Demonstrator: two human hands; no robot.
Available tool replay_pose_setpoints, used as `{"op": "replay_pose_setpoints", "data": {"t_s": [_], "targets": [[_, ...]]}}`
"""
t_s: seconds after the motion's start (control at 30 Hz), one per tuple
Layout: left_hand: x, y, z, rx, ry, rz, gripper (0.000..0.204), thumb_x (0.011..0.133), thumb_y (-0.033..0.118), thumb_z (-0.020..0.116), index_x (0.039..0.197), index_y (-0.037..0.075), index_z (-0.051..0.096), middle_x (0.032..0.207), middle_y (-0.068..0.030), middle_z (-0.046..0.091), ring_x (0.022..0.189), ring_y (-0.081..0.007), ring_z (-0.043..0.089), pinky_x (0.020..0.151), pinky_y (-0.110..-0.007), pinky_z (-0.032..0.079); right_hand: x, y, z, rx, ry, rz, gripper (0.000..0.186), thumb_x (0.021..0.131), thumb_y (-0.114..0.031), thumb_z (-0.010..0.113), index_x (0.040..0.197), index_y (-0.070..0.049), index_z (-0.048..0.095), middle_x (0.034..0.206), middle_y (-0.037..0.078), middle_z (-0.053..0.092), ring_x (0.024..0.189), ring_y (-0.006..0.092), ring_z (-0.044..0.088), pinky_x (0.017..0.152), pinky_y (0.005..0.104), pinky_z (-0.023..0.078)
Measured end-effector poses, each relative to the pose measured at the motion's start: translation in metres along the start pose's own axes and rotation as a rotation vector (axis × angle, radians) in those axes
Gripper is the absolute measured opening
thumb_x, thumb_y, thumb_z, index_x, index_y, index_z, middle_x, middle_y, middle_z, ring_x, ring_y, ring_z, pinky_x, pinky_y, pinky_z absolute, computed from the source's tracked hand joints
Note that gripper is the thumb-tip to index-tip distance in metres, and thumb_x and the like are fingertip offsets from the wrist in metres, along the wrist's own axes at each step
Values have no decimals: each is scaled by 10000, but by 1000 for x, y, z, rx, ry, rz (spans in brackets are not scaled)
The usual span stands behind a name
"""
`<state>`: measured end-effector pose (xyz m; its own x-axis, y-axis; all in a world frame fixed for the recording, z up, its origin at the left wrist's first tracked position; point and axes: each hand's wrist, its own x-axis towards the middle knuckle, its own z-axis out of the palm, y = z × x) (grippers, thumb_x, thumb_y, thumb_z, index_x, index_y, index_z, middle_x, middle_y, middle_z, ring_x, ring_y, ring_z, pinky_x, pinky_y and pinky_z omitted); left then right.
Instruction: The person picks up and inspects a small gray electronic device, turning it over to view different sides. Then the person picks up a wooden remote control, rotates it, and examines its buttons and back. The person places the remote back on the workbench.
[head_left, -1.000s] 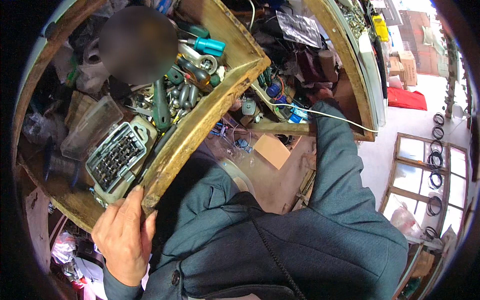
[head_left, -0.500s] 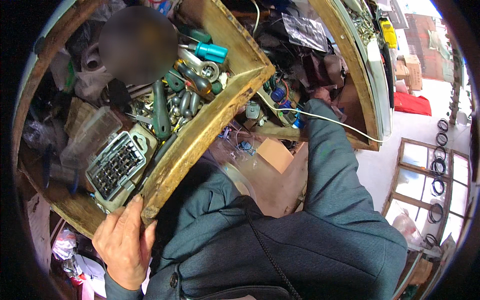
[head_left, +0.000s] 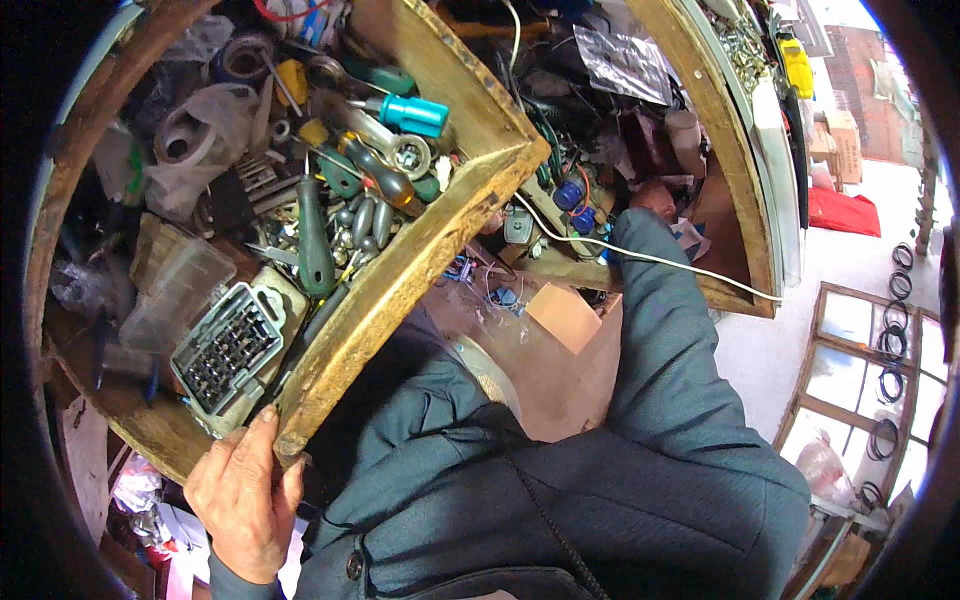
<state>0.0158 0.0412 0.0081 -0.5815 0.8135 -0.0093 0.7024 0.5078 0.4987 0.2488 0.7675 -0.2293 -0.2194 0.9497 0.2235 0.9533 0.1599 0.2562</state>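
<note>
Both drawers and the far window sit slightly shifted in my view since half a second ago, while the left hand (head_left: 240, 490) stays at the wooden corner; its fingers and thumb pinch narrowly around the left drawer (head_left: 400, 285), in front of my dark woollen-looking jacket (head_left: 560, 500); if that grip slips or tugs sharply, I judge the open bit case (head_left: 228, 350), tilted on the clutter just inside, could spill its small steel bits.

Beyond it lie a smooth dark-green screwdriver (head_left: 316, 245), rounded grey lumps (head_left: 375, 222), a glossy amber-handled screwdriver (head_left: 385, 180) and a ribbed teal handle (head_left: 413, 115); the rim around them is thick, worn, rough-grained wood.

Across from it, the right hand (head_left: 653, 198) is deep in the right drawer (head_left: 722, 130); I cannot tell whether it is wide, narrow or holding something; a thin white cable (head_left: 650, 258) crosses the sleeve, so pulling back carelessly could snag it; hidden sharp edges could nick bare skin.

Farthest off, black coils (head_left: 890, 345) hang before a wood-framed window (head_left: 838, 375).
</note>
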Motion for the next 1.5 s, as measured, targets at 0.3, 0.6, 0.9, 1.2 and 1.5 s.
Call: {"op": "replay_pose_setpoints", "data": {"t_s": [0.3,0.6,0.9,1.2,1.5], "targets": [[1,0,1,38,8,58,672,632,61,832,1263,-32,621,959,-181,692,783,-308,662,670,-396,515,-1,-8,-17,92,11,3,327,899,-325,667,1100,-77,735,1024,146,746,916,333,730,834,446,590],[1,0,1,25,7,47,626,660,62,830,1243,-45,627,960,-192,689,778,-305,660,663,-395,516,38,8,-33,151,-32,-157,339,915,-339,637,1105,-70,718,1011,140,740,855,311,723,717,409,562],[2,3,1,18,54,41,580,685,49,819,1229,-34,635,915,-167,678,758,-296,652,669,-395,518,65,34,-73,435,-163,-275,354,924,-359,610,1107,-71,702,985,133,739,811,299,714,639,381,527],[-3,1,5,-38,143,67,543,709,38,805,1220,-4,628,814,-128,640,694,-291,610,637,-397,488,40,19,-106,598,-158,-264,370,934,-380,584,1109,-71,686,959,125,737,768,287,705,561,353,491],[-8,-2,10,-31,242,110,453,771,115,793,1188,18,645,789,-115,633,705,-279,622,637,-403,502,-10,2,-148,1217,-275,-91,387,943,-400,557,1112,-71,670,933,118,735,725,275,697,483,324,456]]}}
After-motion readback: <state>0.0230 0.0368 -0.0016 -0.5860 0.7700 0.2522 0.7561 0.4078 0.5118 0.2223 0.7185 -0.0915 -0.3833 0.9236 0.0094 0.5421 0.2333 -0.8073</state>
